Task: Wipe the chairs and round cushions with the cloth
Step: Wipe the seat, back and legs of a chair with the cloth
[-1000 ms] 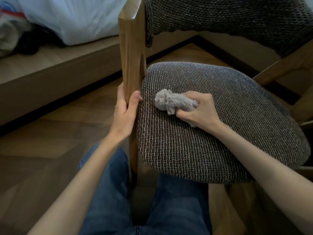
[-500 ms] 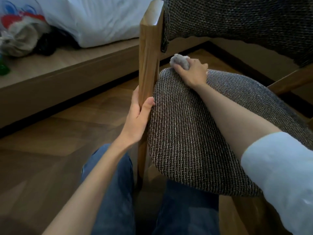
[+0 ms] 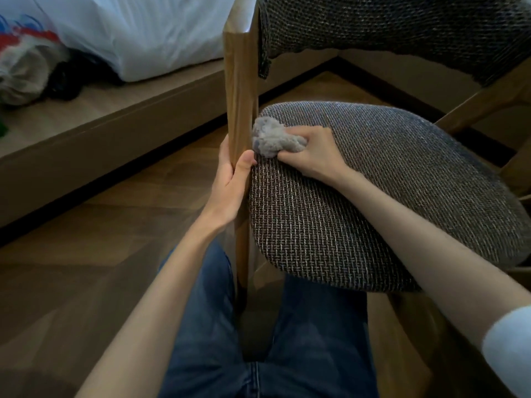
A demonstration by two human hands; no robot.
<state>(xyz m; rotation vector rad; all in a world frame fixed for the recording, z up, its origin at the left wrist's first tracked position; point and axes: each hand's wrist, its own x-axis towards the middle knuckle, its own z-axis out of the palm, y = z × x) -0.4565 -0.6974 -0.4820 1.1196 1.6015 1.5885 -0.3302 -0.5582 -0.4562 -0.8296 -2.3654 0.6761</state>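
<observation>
A wooden chair stands in front of me with a round woven grey seat cushion (image 3: 388,191) and a padded woven backrest (image 3: 388,27) above it. My left hand (image 3: 231,179) grips the chair's upright wooden post (image 3: 238,81) at seat height. My right hand (image 3: 311,152) holds a crumpled grey cloth (image 3: 271,137) and presses it on the cushion's left edge, right beside the post.
A low wooden platform (image 3: 100,130) runs along the left, carrying a white plastic bag (image 3: 149,33) and a heap of clothes (image 3: 26,73). Wooden parquet floor (image 3: 86,239) lies below. My legs in blue jeans (image 3: 287,354) sit under the seat.
My right hand with the cloth drew back from the cushion's far edge towards me along its left side. My left hand kept its grip on the post.
</observation>
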